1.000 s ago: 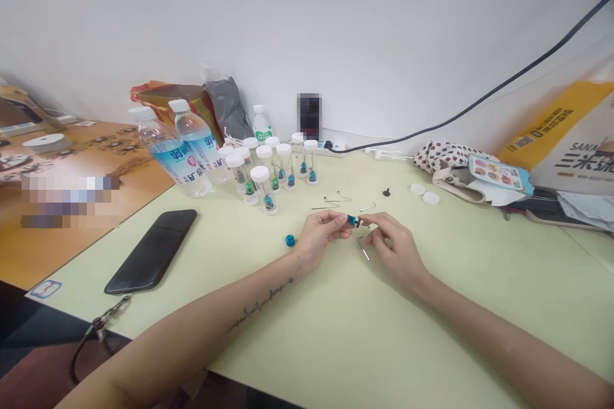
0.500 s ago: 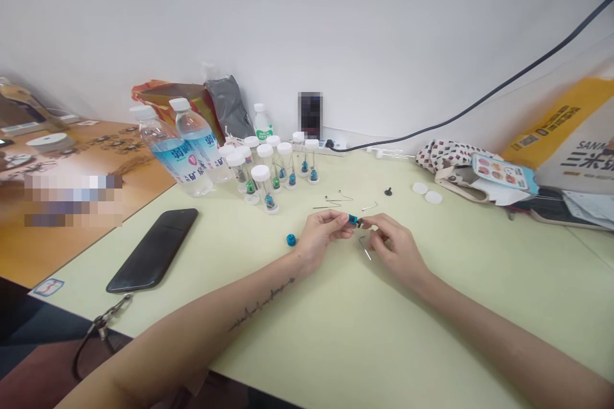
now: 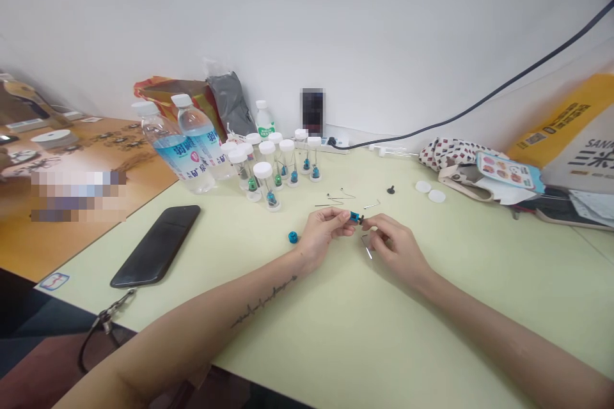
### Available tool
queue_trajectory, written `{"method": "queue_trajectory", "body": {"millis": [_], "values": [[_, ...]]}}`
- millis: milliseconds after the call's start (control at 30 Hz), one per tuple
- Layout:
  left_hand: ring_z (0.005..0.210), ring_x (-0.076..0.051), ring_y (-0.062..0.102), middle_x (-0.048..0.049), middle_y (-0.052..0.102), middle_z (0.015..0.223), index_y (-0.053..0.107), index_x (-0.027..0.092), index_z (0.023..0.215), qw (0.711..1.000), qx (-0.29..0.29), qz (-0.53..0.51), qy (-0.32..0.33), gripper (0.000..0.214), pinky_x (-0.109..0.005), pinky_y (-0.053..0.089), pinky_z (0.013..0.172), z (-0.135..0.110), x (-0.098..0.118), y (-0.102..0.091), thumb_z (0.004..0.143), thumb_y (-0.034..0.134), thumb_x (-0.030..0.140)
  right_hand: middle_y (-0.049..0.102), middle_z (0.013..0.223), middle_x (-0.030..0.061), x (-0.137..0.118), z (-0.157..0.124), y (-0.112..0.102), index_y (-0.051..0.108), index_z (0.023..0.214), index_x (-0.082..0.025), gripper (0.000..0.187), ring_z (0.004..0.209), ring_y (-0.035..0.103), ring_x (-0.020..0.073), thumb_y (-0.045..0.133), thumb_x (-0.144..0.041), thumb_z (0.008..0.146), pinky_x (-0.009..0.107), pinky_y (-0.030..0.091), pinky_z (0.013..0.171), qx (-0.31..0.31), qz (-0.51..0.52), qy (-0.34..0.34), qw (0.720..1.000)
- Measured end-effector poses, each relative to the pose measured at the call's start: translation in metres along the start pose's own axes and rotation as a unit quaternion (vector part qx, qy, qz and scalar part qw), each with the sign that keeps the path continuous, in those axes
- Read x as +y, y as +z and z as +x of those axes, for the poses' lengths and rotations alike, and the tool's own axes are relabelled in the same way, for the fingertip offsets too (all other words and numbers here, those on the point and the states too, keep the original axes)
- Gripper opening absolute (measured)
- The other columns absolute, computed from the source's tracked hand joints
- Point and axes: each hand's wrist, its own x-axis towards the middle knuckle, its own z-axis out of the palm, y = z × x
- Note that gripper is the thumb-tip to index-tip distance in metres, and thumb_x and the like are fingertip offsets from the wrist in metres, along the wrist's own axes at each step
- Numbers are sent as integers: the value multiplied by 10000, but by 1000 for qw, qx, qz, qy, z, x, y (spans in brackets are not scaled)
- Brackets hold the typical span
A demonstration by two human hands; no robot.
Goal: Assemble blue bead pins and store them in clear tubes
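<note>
My left hand (image 3: 330,230) pinches a small blue piece with a black knob-like end (image 3: 355,216) between thumb and fingers. My right hand (image 3: 396,246) is curled close beside it, its index fingertip against the black end. A thin L-shaped hex key (image 3: 367,247) sticks out at its curled thumb and fingers; it seems held there, though the contact is partly hidden. Left of my left wrist, a round blue part (image 3: 293,238) rests on the table. Beyond the hands lie thin bent metal rods (image 3: 341,197), another bent rod (image 3: 372,204) and a small black part (image 3: 391,190).
Several white-capped clear vials (image 3: 267,186) with blue or green parts stand behind my left hand. Water bottles (image 3: 196,140) are at the back left, a black phone (image 3: 156,246) at the left. White discs (image 3: 430,191) and a patterned pouch (image 3: 446,156) lie to the right.
The view has shifted slightly. The blue piece is turned a little in my left hand, and my right index finger stays at its black end.
</note>
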Motion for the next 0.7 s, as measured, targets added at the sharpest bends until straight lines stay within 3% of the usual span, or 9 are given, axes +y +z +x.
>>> {"method": "queue_trajectory", "body": {"millis": [367,467,567,700], "values": [[660,-117,591,-71,672,772,647,119,799,1000,-1,6,7,258,-274,457,704,0,-1,0,706,682,357,600,838,23,1,-1,0,577,850,-209,223,627,549,136,385,-105,808,257,413,561,6,-12,1,1000],[676,-124,595,-79,676,807,651,120,805,1000,2,7,4,266,-279,454,707,0,-2,-1,706,681,365,603,878,20,2,-2,0,537,972,-216,236,594,553,122,388,-125,812,252,426,552,33,10,35,999],[683,-126,596,-83,674,827,653,120,819,1000,0,8,3,271,-278,452,704,0,-2,-1,708,679,366,588,950,32,2,-3,-1,492,1134,-235,364,588,554,109,381,-122,806,245,436,543,40,25,33,998],[678,-124,588,-81,667,815,654,120,811,1000,1,9,7,269,-268,452,692,0,-2,-1,706,680,367,585,954,38,0,-2,-1,535,1119,-245,382,610,556,113,374,-112,800,245,441,546,30,11,14,999]]}}
